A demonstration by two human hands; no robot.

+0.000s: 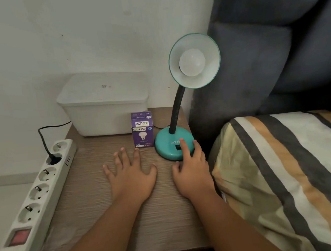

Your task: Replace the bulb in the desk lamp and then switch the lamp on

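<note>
1. The teal gooseneck desk lamp (174, 144) stands at the right rear of the wood-grain bedside table (111, 203), an unlit white bulb (192, 62) in its shade.
2. The right hand (191, 169) rests on its round base, forefinger extended beside the black switch (178, 147), gripping nothing.
3. The left hand (129, 172) lies flat, fingers spread, empty, just before the purple bulb box (142, 129).

White wall (81, 34), wooden nightstand (99, 194), grey headboard (262, 54)

Bulb box (142, 130) reads ECOLINK; power strip (36, 191) ENI; lamp base (169, 144) perhaps "ATN"
</note>
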